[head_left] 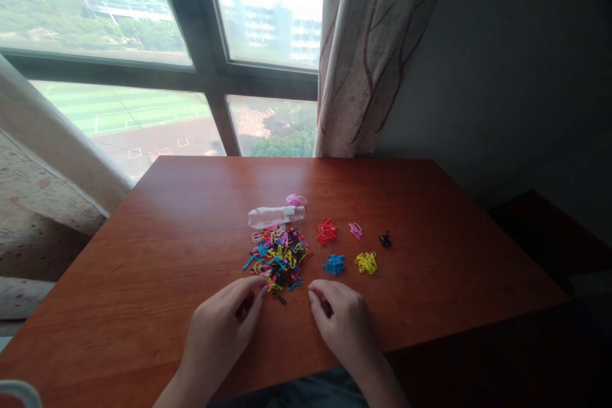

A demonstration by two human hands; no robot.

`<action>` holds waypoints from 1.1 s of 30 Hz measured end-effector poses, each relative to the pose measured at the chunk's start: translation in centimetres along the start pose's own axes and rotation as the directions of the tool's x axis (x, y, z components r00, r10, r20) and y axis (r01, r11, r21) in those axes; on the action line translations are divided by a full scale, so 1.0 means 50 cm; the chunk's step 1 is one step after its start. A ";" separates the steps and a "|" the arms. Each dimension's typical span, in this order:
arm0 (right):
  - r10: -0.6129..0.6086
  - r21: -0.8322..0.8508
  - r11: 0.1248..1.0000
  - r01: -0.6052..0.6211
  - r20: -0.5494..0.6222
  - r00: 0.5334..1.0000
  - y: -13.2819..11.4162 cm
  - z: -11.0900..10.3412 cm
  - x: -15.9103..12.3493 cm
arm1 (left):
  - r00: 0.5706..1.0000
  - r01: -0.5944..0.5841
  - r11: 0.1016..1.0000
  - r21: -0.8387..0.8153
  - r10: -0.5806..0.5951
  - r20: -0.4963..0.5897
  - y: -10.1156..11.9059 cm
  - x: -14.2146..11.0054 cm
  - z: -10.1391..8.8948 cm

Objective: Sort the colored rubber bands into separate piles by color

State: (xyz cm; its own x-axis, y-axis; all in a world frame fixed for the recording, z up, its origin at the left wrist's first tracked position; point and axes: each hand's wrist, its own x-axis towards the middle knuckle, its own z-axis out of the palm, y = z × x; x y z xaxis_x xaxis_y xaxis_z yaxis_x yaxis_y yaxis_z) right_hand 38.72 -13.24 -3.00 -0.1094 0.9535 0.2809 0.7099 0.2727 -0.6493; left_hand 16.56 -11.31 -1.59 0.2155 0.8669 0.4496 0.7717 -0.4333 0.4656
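A mixed heap of small coloured loops (pixel 282 255), like little rubber bands, lies on the wooden table. My left hand (pixel 227 315) touches the heap's near left edge, thumb and index finger closed together at a pinkish loop; whether they grip it is unclear. Right of the heap, my right hand (pixel 339 312) is held low with thumb and index pinched; anything between them is too small to make out. A dark loop (pixel 280 298) lies apart between the hands. Sorted by colour are red loops (pixel 326 231), blue loops (pixel 334 264), yellow loops (pixel 366 262), pink loops (pixel 356 230) and black loops (pixel 385 240).
Behind the heap a clear plastic bottle (pixel 270 217) lies on its side, with a pink object (pixel 295 200) by its neck. The table (pixel 191 204) meets a window and a curtain (pixel 373 44) at the back. A white curved rim (pixel 21 389) shows lower left.
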 end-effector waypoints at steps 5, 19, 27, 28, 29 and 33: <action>0.018 0.008 1.000 -0.018 0.025 1.000 0.001 0.000 0.002 | 0.992 -0.053 0.998 0.017 0.051 0.118 0.055 0.096 0.010; 0.003 0.049 0.999 -0.003 0.004 1.000 0.004 0.004 0.002 | 0.885 -0.161 0.957 0.241 0.031 0.464 0.132 0.281 0.110; -0.002 0.023 1.000 0.002 0.005 1.000 0.002 0.004 -0.001 | 0.903 -0.123 0.966 0.228 0.014 0.428 0.103 0.226 0.051; 0.002 0.026 1.000 -0.002 0.011 1.000 0.002 0.003 -0.001 | 0.912 -0.109 0.968 0.226 0.007 0.410 0.094 0.212 0.040; 0.006 0.028 1.000 -0.007 0.016 1.000 0.002 0.003 -0.001 | 0.927 -0.090 0.974 0.207 0.006 0.375 0.084 0.195 0.030; 0.017 0.020 1.000 -0.017 0.029 0.999 0.000 0.002 -0.002 | 0.964 -0.068 0.988 0.135 0.030 0.265 0.042 0.122 -0.001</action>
State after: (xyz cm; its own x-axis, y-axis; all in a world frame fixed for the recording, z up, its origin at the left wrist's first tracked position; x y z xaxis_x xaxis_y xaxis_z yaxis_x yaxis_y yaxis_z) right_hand 38.68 -13.30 -3.11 -0.1177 0.9612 0.2496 0.6976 0.2589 -0.6681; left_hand 19.49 -6.94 2.16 0.3895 0.8877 0.2456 0.8290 -0.4541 0.3264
